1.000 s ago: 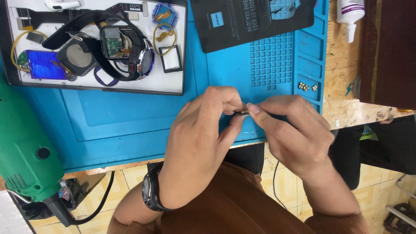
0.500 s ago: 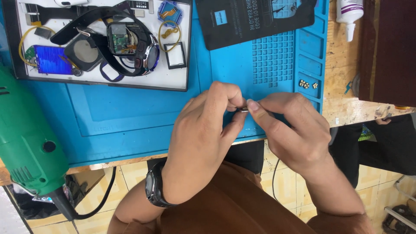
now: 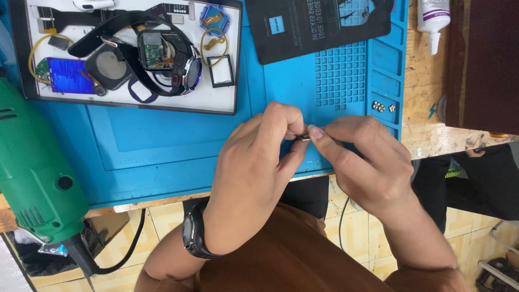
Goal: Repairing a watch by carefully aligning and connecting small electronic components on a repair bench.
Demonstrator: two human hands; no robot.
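My left hand (image 3: 254, 173) and my right hand (image 3: 367, 162) meet fingertip to fingertip over the front edge of a blue work mat (image 3: 162, 140). Between the fingertips a small dark metal part (image 3: 301, 136) is pinched by both hands; most of it is hidden by the fingers. A black wristwatch (image 3: 194, 233) is on my left wrist. I wear a brown top.
A white tray (image 3: 227, 103) at the back left holds a taken-apart smartwatch (image 3: 162, 59), straps, a blue battery and small parts. A black pad (image 3: 319, 27) lies at the back. Small brass screws (image 3: 383, 107) sit in a mat compartment. A green power tool (image 3: 32, 167) lies left. A white bottle (image 3: 432, 16) stands right.
Both hands stay pinched together on the small part; the view has shifted slightly, so the tray and tool sit a little lower in the picture.
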